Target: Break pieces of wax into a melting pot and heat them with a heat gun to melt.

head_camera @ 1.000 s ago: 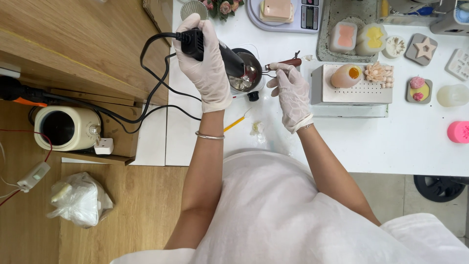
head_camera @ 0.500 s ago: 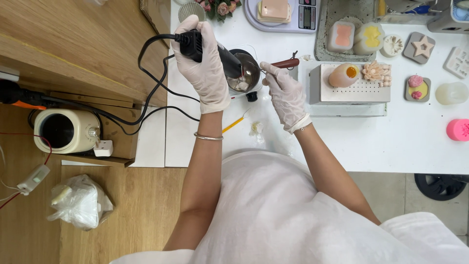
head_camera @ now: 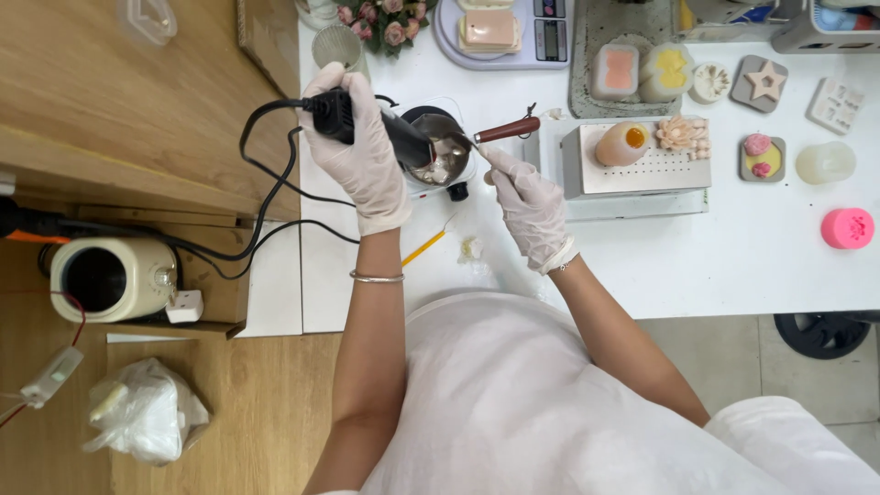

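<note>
My gloved left hand (head_camera: 362,151) grips a black corded heat tool (head_camera: 380,128), its nozzle pointed into a small metal pot (head_camera: 440,156). The pot sits on a white hot plate (head_camera: 458,179) and has a brown wooden handle (head_camera: 507,130) sticking out to the right. My gloved right hand (head_camera: 527,202) lies just below that handle. Its fingertips touch the handle where it joins the pot, but the fingers are not wrapped around it. The tool's black cord (head_camera: 266,192) loops off to the left.
A white perforated block (head_camera: 642,170) with an orange candle and a flower shape stands right of the pot. Further right are moulds and a pink mould (head_camera: 848,227). A scale (head_camera: 504,32) stands behind, a yellow pencil (head_camera: 423,247) in front, and a cream kettle (head_camera: 110,280) on the left.
My right hand has let go of the wooden handle and dropped slightly below it, fingertips still at its base. The left hand keeps the heat tool aimed at the pot.
</note>
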